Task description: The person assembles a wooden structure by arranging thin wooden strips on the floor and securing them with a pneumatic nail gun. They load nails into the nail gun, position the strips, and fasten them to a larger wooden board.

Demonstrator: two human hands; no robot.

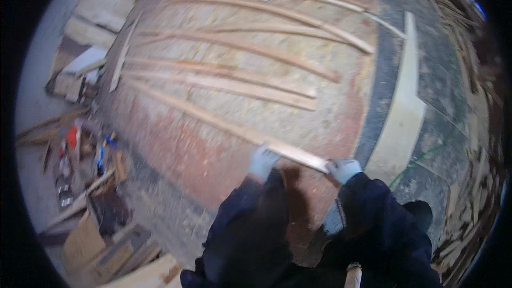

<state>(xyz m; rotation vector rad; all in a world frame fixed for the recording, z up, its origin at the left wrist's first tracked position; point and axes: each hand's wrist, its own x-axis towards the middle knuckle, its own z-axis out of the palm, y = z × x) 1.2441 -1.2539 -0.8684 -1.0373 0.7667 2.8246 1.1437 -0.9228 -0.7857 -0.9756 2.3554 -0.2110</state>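
A long, narrow wooden batten point(218, 121) slants across the floor from the far left to its near end in front of me. My left hand point(263, 162), in a pale glove, is closed on the batten a short way in from that end. At the very end, my right hand point(344, 169), gloved the same way, grips it with the fingers curled over the edge. Beyond it lie a pair of battens point(256, 90) close together and a reddish batten point(250, 49) farther off. The undersides of both hands are hidden.
More battens point(298, 12) lie at the back of the worn reddish floor point(186, 154). A pale board point(402, 128) lies at right, near piled wood scraps point(469, 224). Tools and offcuts point(101, 154) clutter the left; larger pale boards point(106, 8) lie far left.
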